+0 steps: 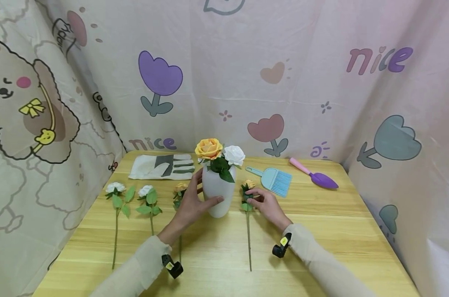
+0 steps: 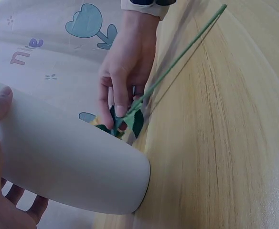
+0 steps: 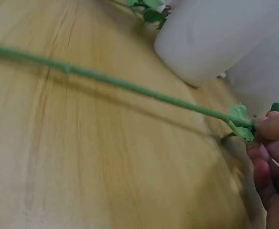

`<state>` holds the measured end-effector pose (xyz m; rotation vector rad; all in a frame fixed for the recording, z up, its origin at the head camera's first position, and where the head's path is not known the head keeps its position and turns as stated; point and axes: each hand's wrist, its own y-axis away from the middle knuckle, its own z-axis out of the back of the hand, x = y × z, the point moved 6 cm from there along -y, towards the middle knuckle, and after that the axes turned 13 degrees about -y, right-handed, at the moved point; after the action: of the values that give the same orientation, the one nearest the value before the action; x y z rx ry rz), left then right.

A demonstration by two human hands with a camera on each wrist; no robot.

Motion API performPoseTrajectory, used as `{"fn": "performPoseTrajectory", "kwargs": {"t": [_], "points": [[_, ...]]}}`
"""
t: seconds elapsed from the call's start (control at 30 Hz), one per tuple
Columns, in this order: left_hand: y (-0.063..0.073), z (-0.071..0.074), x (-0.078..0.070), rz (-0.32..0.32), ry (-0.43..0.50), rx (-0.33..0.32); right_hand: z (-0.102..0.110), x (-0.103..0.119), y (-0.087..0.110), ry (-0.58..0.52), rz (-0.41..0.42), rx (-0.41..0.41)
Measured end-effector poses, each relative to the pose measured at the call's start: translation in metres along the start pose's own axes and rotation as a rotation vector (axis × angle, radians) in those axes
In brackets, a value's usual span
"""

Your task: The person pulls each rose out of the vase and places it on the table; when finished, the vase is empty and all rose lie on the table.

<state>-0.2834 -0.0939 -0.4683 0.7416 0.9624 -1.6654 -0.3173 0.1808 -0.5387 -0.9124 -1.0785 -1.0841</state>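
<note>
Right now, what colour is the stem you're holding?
The stem is green, clearest in the right wrist view.

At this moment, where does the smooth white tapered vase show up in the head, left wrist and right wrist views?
Head: the smooth white tapered vase stands near the middle, a little below centre.
Left wrist: it slants across the lower left, cut off by the left edge.
Right wrist: it fills the upper right, cut off by the top edge.
Shared landmark: the long green flower stem pinched by the right hand, visible in all three.
</note>
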Motion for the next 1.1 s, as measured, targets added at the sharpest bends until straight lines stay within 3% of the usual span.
{"fn": "performPoseTrajectory", "kwargs": {"t": [0.4, 0.63, 0.77, 0.9, 1.1], "points": [[0.0, -0.001, -0.001, -0.024, 0.007, -0.005, -0.007, 0.0, 0.0, 0.255, 0.124, 0.062], [0.0, 0.001, -0.001, -0.027, -0.001, -0.007, 0.006, 0.013, 0.003, 0.257, 0.194, 0.019], [0.0, 0.001, 0.0, -0.025, 0.003, -0.004, 0.015, 0.047, 0.003, 0.138, 0.289, -0.06], [0.0, 0.001, 0.0, -0.021, 0.005, -0.001, 0.018, 0.105, 0.006, 0.002, 0.441, -0.108], [-0.001, 0.0, 0.0, -0.025, 0.009, 0.003, 0.008, 0.188, 0.013, -0.174, 0.658, -0.068]]}}
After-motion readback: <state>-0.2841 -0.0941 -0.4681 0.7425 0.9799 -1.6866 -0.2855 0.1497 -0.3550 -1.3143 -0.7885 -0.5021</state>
